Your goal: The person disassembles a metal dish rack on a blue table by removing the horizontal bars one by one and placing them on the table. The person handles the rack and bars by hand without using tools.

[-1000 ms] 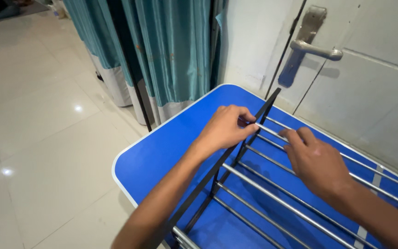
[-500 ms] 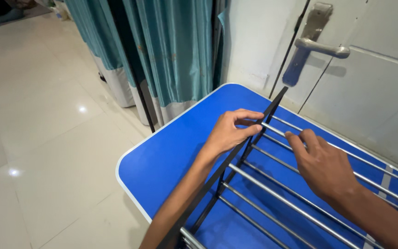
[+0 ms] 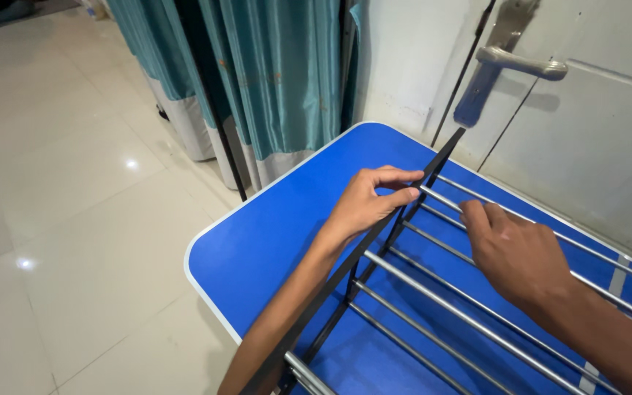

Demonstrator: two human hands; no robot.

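I'm looking down on the blue table (image 3: 272,241), and everything else I place from it. Behind its far edge stands a white door (image 3: 608,139) with a metal lever handle (image 3: 521,64), and off its far-left corner hang teal curtains (image 3: 272,80) over a glossy tiled floor (image 3: 60,205).

Lying across the table top is the rack (image 3: 433,300): 1 black side rail (image 3: 374,249) running diagonally from the near edge toward the door, with about 6 chrome rods reaching right from it over the blue surface.

Now the hands. My left hand (image 3: 366,206) sits at the rail's far end, above the middle of the table, thumb and fingers pinched shut where the top rod (image 3: 440,199) meets the rail. Whether the pinch is on the rod tip or on the rail itself, I can't tell. My right hand (image 3: 515,252) lies further right over the rods, fingers curled down onto that same top rod; the fingertips are hidden, so I can't say if it is a closed grip or only a resting touch.

My judgement for doing this well: hold the rail steady with the left, keep the rod square to its socket with the right, and press straight along the rod, not sideways.
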